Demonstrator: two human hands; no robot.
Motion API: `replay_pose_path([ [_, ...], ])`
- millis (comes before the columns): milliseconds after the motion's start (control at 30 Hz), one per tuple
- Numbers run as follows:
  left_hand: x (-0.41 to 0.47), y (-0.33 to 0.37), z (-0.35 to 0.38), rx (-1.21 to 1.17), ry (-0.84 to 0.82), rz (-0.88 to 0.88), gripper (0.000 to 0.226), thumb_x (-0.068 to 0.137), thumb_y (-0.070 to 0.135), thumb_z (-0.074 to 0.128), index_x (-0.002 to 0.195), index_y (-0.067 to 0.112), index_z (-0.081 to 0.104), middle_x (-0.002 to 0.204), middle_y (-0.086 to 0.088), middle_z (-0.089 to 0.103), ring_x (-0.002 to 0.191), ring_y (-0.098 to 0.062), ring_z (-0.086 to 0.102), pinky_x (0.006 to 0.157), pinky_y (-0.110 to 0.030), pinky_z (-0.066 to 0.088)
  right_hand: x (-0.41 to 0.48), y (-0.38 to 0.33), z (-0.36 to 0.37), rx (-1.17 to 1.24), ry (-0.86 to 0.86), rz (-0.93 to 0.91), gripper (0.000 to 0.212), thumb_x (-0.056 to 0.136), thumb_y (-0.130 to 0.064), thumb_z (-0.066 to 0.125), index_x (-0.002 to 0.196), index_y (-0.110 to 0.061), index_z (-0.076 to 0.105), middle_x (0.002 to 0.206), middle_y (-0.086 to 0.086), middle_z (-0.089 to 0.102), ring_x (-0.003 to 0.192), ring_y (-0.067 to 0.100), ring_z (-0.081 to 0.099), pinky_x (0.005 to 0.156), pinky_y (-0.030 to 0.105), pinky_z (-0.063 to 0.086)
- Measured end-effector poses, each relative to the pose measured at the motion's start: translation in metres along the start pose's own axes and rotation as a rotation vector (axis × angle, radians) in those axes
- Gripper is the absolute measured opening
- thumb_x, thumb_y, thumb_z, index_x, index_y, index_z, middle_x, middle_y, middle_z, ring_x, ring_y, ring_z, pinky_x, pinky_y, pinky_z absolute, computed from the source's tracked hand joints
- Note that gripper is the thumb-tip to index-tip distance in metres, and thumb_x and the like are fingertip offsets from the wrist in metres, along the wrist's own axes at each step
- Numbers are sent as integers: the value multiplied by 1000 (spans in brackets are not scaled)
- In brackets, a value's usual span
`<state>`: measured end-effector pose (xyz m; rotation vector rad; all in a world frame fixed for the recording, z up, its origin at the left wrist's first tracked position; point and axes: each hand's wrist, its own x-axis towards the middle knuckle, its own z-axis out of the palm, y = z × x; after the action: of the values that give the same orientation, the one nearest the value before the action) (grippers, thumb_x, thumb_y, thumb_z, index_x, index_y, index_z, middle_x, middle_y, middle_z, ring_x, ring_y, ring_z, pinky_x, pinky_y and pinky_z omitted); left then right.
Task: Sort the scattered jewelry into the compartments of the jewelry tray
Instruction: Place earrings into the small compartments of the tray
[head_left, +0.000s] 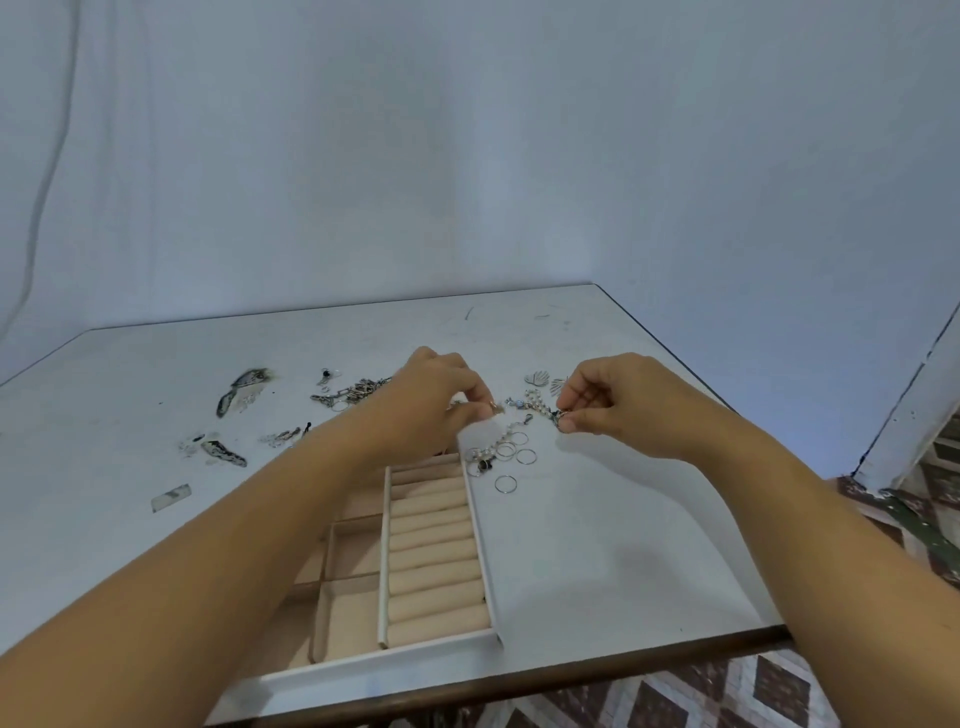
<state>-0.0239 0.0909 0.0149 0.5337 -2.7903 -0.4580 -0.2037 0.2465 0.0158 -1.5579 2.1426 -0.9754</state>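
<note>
A white jewelry tray (480, 545) with beige compartments and a column of ring rolls (434, 551) lies near the table's front edge, partly under my left forearm. My left hand (441, 400) pinches one end of a beaded bracelet (532, 402) above the tray's far end. My right hand (618, 402) pinches the other end of it. Several thin silver rings (511, 460) lie just right of the tray's far corner, beside another beaded chain (491, 449). A heap of chains (353, 392) lies left of my left hand.
Shell-shaped silver pieces (545, 379) lie beyond the bracelet. Patches of peeled paint (244, 392) mark the white table (623, 545) at left. A small flat strip (171, 497) lies at far left. The wall stands close behind; patterned floor (779, 686) shows at front and right.
</note>
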Motion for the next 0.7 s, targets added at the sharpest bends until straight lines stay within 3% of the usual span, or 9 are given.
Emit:
replay_pose_path([
  [133, -35, -16, -22, -35, 60, -50, 10, 92, 37, 55, 85, 42, 60, 99, 19, 56, 109, -10, 38, 88, -26, 30, 7, -17, 16, 14, -11, -61, 12, 78, -21, 78, 86, -23, 69, 79, -8, 68, 63, -5, 59, 61, 6, 46],
  [400, -72, -39, -18, -12, 81, -173, 16, 88, 42, 61, 73, 46, 62, 98, 21, 58, 112, -13, 42, 102, -48, 32, 27, -41, 55, 69, 5, -162, 10, 79, -22, 77, 82, -26, 69, 76, -10, 67, 66, -2, 59, 67, 16, 51],
  [567, -75, -43, -8, -18, 85, -178, 21, 88, 42, 61, 68, 49, 62, 96, 22, 54, 109, -13, 43, 94, -39, 29, 27, -43, 76, 144, 44, -212, 9, 77, -21, 78, 82, -24, 70, 73, -6, 68, 65, 0, 59, 64, 16, 51],
  [700, -77, -46, -1, -49, 111, -181, 20, 86, 44, 63, 67, 49, 63, 95, 21, 53, 107, -13, 42, 97, -42, 30, 21, -41, 88, 121, 37, -253, 8, 78, -24, 77, 84, -25, 71, 76, -3, 70, 69, 11, 61, 68, 25, 52],
])
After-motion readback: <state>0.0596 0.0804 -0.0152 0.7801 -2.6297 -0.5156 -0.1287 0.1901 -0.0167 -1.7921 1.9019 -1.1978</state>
